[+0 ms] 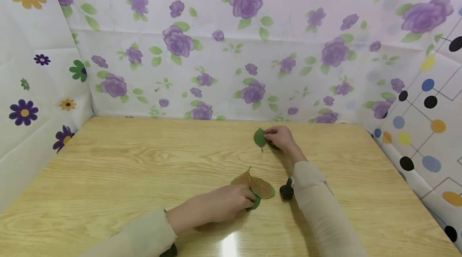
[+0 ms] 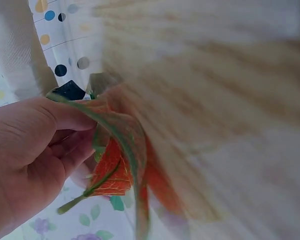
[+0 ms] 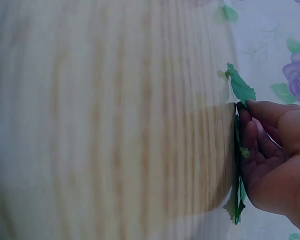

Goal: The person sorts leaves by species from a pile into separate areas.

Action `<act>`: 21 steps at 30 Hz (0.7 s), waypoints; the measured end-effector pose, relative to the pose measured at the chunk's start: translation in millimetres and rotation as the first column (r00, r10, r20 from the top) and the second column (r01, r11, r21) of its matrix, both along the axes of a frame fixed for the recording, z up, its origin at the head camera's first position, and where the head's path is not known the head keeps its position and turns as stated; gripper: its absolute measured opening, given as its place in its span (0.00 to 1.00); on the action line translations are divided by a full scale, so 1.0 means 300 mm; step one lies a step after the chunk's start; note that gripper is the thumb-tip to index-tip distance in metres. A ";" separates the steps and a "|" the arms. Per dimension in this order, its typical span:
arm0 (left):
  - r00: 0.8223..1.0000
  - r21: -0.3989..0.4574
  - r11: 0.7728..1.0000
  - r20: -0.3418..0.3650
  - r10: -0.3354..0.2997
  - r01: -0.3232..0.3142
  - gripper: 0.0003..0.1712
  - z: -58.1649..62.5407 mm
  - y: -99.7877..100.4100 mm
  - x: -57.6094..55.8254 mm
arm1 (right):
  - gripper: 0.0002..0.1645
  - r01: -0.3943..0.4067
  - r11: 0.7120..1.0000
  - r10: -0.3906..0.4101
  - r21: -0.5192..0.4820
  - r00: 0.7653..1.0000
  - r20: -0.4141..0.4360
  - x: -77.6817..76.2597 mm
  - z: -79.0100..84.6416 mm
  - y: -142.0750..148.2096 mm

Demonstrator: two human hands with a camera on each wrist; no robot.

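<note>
My left hand (image 1: 220, 204) is low over the front middle of the table and pinches several leaves. Two are brownish-red leaves (image 1: 262, 187) with green edges, spread past the fingers; a toothed green leaf (image 1: 255, 202) shows under the fingertips. In the left wrist view, an orange-red leaf (image 2: 110, 170) with its stem hangs by the fingers. Farther back, my right hand (image 1: 282, 138) pinches a green leaf (image 1: 259, 137) by its edge, just above the tabletop. Darker green leaves (image 3: 237, 170) lie under that hand, partly hidden by it.
The wooden table (image 1: 144, 160) carries both hands' work. A purple-flowered cloth (image 1: 216, 60) hangs behind its back edge, with patterned sheets at both sides. A small black device (image 1: 286, 191) sits beside the right sleeve (image 1: 317, 193).
</note>
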State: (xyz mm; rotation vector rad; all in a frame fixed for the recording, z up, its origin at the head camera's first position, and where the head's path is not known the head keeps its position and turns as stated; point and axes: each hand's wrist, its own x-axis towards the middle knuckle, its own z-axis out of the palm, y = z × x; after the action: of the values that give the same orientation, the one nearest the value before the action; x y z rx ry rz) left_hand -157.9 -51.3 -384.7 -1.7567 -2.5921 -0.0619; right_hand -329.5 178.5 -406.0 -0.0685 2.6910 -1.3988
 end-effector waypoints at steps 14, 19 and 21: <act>0.999 -0.027 1.000 -0.033 0.015 -0.016 0.14 0.003 0.004 0.002 | 0.18 -0.037 0.999 0.037 0.004 0.999 -0.025 0.008 0.004 0.002; 1.000 -0.016 1.000 -0.024 0.015 -0.016 0.14 0.000 0.003 0.003 | 0.17 -0.041 0.998 0.043 0.045 0.998 -0.035 0.012 0.006 -0.002; 1.000 -0.012 1.000 -0.026 0.013 -0.014 0.13 -0.003 0.004 0.003 | 0.17 -0.044 0.997 0.047 0.063 0.998 -0.041 0.013 0.006 -0.003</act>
State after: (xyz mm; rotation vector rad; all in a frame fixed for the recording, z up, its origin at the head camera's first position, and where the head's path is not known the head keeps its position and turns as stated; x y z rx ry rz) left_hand -156.9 -50.2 -385.6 -1.7315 -2.5913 -0.0229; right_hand -325.6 177.7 -404.2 -0.1552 2.7466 -1.3148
